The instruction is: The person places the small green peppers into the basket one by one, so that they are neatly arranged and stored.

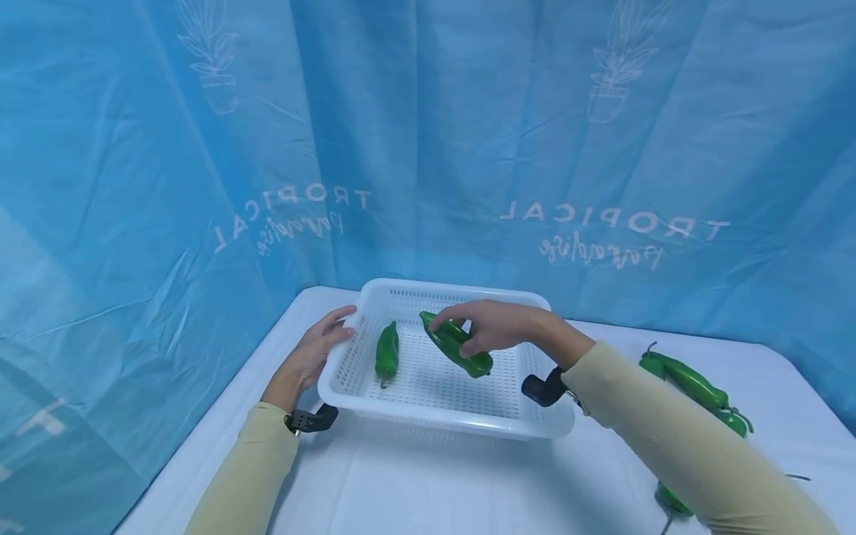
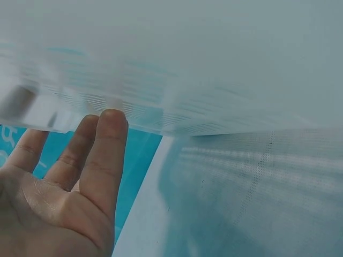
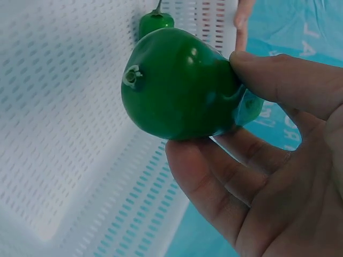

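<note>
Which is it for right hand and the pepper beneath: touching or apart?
Touching: the right wrist view shows the right hand pinching the pepper between thumb and fingers.

Left sleeve [image 1: 244, 475], right sleeve [image 1: 689, 453]: both were cut off by the head view's near edge. Near-right pepper [image 1: 672, 501]: was partly hidden beneath the right sleeve. Basket [image 2: 225, 64]: was blurred, cropped in the left wrist view. Held pepper [image 3: 177, 91]: was partly covered by the right hand [image 3: 278, 171], itself cropped at right.
</note>
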Motion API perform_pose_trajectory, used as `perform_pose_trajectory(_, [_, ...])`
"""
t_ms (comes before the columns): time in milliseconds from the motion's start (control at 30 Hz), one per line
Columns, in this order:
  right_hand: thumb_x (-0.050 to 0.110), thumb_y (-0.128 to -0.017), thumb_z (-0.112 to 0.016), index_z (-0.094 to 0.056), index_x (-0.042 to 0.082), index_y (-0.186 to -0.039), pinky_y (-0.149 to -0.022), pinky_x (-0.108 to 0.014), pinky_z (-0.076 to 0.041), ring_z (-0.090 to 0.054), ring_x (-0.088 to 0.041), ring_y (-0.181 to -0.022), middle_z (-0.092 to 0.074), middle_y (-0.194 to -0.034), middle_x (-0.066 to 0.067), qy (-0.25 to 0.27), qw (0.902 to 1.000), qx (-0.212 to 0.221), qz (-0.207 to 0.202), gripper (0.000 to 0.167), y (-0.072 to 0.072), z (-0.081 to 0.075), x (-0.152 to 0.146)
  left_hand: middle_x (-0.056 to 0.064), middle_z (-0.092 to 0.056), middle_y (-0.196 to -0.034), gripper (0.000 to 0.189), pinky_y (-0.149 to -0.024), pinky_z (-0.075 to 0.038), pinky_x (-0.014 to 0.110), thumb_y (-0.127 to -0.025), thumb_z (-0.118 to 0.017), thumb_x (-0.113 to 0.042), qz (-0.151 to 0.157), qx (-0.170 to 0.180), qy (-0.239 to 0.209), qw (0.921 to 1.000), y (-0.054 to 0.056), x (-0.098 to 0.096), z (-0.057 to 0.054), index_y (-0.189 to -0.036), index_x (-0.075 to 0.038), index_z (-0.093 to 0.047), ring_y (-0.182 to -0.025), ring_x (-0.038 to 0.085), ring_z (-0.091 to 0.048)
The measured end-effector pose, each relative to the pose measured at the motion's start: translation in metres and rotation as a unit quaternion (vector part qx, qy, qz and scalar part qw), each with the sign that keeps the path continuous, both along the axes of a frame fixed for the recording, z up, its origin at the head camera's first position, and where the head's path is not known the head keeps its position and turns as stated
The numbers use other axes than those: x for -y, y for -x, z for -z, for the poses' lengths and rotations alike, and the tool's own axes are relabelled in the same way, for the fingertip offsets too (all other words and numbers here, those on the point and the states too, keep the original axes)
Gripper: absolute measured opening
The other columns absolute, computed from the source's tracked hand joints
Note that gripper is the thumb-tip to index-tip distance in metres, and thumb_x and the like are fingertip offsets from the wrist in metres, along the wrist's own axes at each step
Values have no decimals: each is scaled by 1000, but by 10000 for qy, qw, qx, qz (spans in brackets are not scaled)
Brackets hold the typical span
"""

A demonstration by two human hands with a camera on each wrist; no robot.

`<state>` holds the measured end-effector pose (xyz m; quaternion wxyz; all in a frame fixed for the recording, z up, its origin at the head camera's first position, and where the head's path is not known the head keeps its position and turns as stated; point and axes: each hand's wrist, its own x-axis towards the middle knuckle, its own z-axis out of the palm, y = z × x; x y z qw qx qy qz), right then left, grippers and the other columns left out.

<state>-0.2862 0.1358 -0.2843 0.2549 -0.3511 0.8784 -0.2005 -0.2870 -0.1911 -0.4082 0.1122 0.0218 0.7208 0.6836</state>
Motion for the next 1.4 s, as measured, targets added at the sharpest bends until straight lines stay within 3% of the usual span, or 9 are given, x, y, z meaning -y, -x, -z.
perform_pose_trajectory(267, [10, -92, -62, -50, 24, -143, -90, -37, -57, -60, -25, -117, -55, -136, -10, 264, 9996, 3, 124, 54, 12, 14, 19, 13, -37, -157, 64, -99, -54, 48, -101, -55, -30, -52, -61, 107, 9999, 0, 5, 0, -157, -24, -24, -130, 32, -53])
perform_pose_trajectory(833, [9, -94, -63, -50, 28, -143, -84, -41, -59, -52, -30, -129, -47, -145, -14, 331, 9934, 686, 861, 54, 35, 37, 18, 11, -37, -158, 65, -101, -53, 51, -100, -56, -30, -10, 33, -3, 10000, 2, -2, 2, -157, -27, -24, -136, 37, -49])
perform_pose_trajectory(1167, [6, -93, -64, -51, 26, -142, -90, -45, -58, -53, -31, -128, -46, -145, -17, 422, 9854, 1126, 1205, 55, 44, 48, 18, 11, -37, -157, 64, -100, -53, 49, -101, -55, -32, 26, -2, 20, 10000, 3, 0, 1, -157, -28, -24, -134, 35, -50])
perform_pose_trajectory(1400, [3, -93, -63, -52, 23, -143, -101, -48, -53, -42, -32, -142, -41, -153, -16, 530, 9782, 1547, 1283, 55, 51, 62, 28, 11, -37, -158, 66, -101, -53, 49, -100, -56, -33, 3, 25, -1, 10000, 1, 0, 1, -157, -28, -24, -133, 34, -51])
